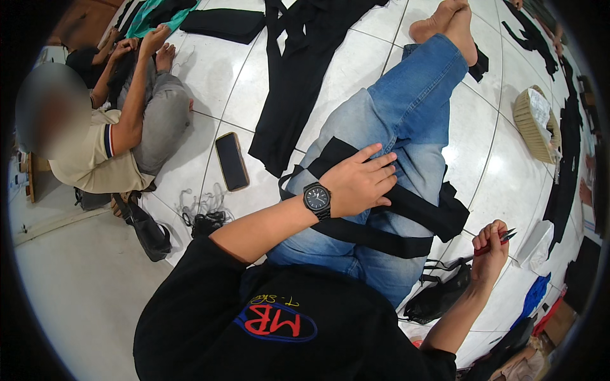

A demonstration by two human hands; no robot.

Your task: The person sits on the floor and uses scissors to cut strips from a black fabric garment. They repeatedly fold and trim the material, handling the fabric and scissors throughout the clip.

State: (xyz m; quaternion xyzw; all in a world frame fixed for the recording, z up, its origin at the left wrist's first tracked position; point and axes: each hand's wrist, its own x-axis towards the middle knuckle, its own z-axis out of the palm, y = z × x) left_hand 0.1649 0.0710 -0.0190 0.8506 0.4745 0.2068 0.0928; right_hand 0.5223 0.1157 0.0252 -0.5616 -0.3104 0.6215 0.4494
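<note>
My left hand [361, 183] lies palm down across my thighs, its fingers stretched out over a black fabric strip [427, 211]. Part of the cloth under the palm is hidden. A second stretch of the black material loops below the wrist, over my jeans, and I cannot tell whether both are one piece. Out to the right, my right hand [489, 255] is closed around small thread snips [506, 237] with red handles. Their dark pointed blades stick out past the fingers, away from the cloth.
A phone [232, 162] and tangled dark threads [206, 219] lie on the tiles at left. Long black cloth [295, 89] is spread ahead. A woven basket [535, 127] stands at right, above a black bag [441, 293]. Another person [95, 136] sits at left.
</note>
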